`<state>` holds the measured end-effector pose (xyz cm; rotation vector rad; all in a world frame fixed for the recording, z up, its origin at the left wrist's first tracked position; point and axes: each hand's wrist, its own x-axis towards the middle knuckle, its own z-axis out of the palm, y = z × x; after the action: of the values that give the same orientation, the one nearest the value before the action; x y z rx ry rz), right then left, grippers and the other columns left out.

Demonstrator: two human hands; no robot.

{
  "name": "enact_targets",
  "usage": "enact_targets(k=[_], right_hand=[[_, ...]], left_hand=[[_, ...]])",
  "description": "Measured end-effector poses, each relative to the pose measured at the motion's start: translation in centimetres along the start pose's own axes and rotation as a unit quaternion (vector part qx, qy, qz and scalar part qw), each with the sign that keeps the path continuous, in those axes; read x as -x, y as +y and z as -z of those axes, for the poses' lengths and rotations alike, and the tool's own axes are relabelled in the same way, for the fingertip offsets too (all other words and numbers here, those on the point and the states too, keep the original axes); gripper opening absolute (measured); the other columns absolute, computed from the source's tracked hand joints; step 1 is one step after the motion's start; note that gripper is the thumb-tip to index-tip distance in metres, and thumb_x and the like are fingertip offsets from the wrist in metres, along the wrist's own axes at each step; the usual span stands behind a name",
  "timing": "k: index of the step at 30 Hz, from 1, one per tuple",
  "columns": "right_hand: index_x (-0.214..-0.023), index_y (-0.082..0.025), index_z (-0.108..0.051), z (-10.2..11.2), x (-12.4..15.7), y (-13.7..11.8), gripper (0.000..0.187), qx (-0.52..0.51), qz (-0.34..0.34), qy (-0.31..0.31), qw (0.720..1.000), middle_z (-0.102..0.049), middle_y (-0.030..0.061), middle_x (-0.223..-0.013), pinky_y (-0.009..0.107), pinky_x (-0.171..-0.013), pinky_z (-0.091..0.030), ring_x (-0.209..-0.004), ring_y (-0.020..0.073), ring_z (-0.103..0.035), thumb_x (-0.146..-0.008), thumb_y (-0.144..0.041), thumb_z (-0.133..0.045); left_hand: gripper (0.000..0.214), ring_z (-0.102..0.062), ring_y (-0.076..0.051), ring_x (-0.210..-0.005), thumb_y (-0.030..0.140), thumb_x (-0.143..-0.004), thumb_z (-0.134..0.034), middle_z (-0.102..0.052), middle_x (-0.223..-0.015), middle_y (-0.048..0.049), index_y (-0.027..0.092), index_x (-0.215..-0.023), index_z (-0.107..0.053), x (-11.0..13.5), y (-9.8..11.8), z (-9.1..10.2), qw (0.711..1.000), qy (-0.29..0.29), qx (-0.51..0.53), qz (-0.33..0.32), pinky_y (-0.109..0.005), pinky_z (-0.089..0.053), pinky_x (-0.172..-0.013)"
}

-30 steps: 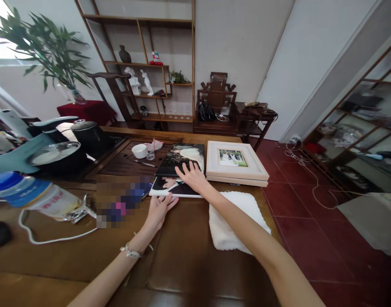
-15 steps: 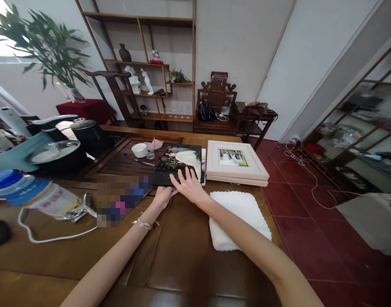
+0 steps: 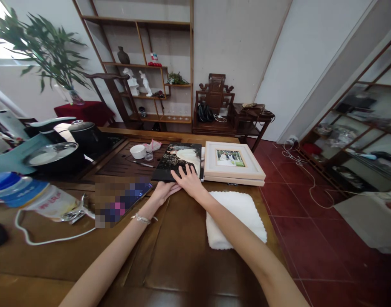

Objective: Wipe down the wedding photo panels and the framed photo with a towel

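A dark photo album (image 3: pixel 174 164), its cover showing a white gown, lies on the table beside a stack of pale picture frames. My right hand (image 3: pixel 189 181) rests on the album's near right part, fingers spread. At the near edge is my left hand (image 3: pixel 164 190), its fingers stretched to the right and partly hidden by the right hand. The top picture frame (image 3: pixel 256 164) holds a small outdoor wedding photo. A folded white towel (image 3: pixel 236 217) lies on the near side of the frames, partly under my right forearm.
To the left are a phone (image 3: pixel 139 194), a plastic bottle (image 3: pixel 35 198) with a blue cap and a white cable (image 3: pixel 54 241). A slatted tea tray (image 3: pixel 118 164) bears a white cup (image 3: pixel 138 152). Beyond it stands a black kettle (image 3: pixel 88 135).
The album's near edge sits slightly farther from me, level with the frames. My left fingers show more at that edge. The whole view has shifted a little.
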<state>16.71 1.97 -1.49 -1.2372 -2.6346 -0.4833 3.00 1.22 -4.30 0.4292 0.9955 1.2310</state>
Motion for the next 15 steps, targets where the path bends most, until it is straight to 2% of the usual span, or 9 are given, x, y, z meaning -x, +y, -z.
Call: enact_targets(k=[3, 5, 10, 13, 15], right_hand=[[-0.137, -0.021, -0.036, 0.2, 0.1, 0.2, 0.044, -0.017, -0.002, -0.006, 1.000, -0.044, 0.0187, -0.137, 0.054, -0.102, -0.031, -0.126, 0.0299, -0.042, -0.093, -0.016, -0.032], [-0.137, -0.020, -0.036, 0.4, 0.0, 0.3, 0.047, -0.032, -0.004, -0.010, 0.999, -0.044, 0.0173, -0.138, 0.053, -0.102, -0.030, -0.127, 0.0306, -0.040, -0.091, -0.015, -0.039], [-0.136, -0.018, -0.040, 1.7, 0.2, 0.6, 0.053, -0.077, -0.002, -0.022, 0.997, -0.045, 0.0160, -0.137, 0.051, -0.101, -0.034, -0.127, 0.0317, -0.040, -0.084, -0.015, -0.050], [-0.137, -0.019, -0.038, 3.4, 2.0, 1.0, 0.050, -0.106, 0.014, -0.022, 0.994, -0.045, 0.0116, -0.139, 0.045, -0.103, -0.036, -0.128, 0.0259, -0.040, -0.088, -0.023, -0.048], [-0.138, -0.018, -0.037, 4.9, 4.2, 1.3, 0.049, -0.150, 0.022, -0.004, 0.988, -0.044, 0.0100, -0.140, 0.042, -0.107, -0.033, -0.131, 0.0218, -0.037, -0.090, -0.028, -0.046]], left_hand=[[0.013, -0.070, -0.025, -0.081, -0.005, -0.072, -0.059, -0.070, -0.082, -0.0196, 0.002, -0.082, -0.064, 1.4, 0.9, 0.8, 1.000, -0.019, 0.002, 0.008, -0.035, -0.053, -0.088], [0.009, -0.069, -0.025, -0.085, -0.002, -0.075, -0.058, -0.070, -0.087, -0.0197, 0.003, -0.080, -0.064, 1.8, 1.6, 1.0, 0.999, -0.025, 0.019, 0.007, -0.034, -0.052, -0.089], [0.010, -0.068, -0.022, -0.087, 0.012, -0.083, -0.058, -0.069, -0.096, -0.0139, 0.010, -0.092, -0.063, 0.7, 2.0, 0.4, 0.998, -0.021, 0.062, -0.008, -0.038, -0.053, -0.088], [0.014, -0.069, -0.020, -0.085, 0.009, -0.083, -0.058, -0.069, -0.095, -0.0121, 0.010, -0.096, -0.060, -0.1, 1.5, 0.1, 0.997, -0.013, 0.073, -0.020, -0.038, -0.054, -0.086], [0.014, -0.069, -0.019, -0.081, 0.004, -0.082, -0.056, -0.070, -0.091, -0.0109, 0.010, -0.095, -0.060, -0.2, 1.2, 0.0, 0.997, -0.009, 0.075, -0.029, -0.036, -0.055, -0.082]])
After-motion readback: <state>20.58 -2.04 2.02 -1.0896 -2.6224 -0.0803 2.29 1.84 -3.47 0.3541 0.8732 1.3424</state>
